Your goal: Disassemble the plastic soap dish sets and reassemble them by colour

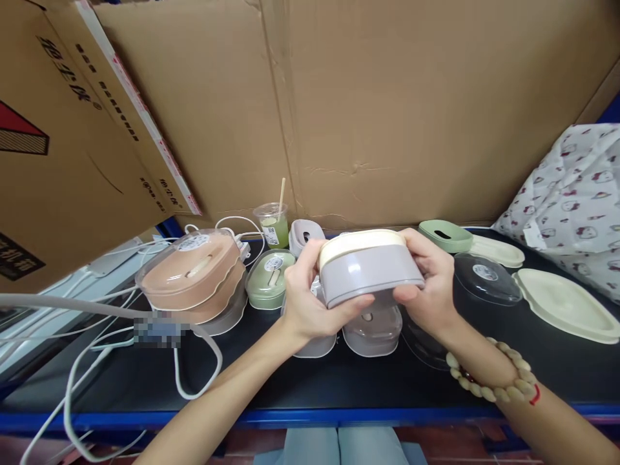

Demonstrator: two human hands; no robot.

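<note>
Both of my hands hold a grey box with a cream rim piece on its upper edge, raised above the table and tilted a little. My left hand grips its left end, thumb along the lower edge. Round the right end are the fingers of my right hand, with a bead bracelet on that wrist. Beneath the held box, a brownish-grey lidded box and a paler one rest on the black tabletop, partly hidden. A green lidded box stands to the left.
Stacked pinkish-orange boxes stand left, beside white cables. A drink cup is behind. To the right lie a green piece, a clear lid and a cream tray. Cardboard rises at the back; a patterned bag sits right.
</note>
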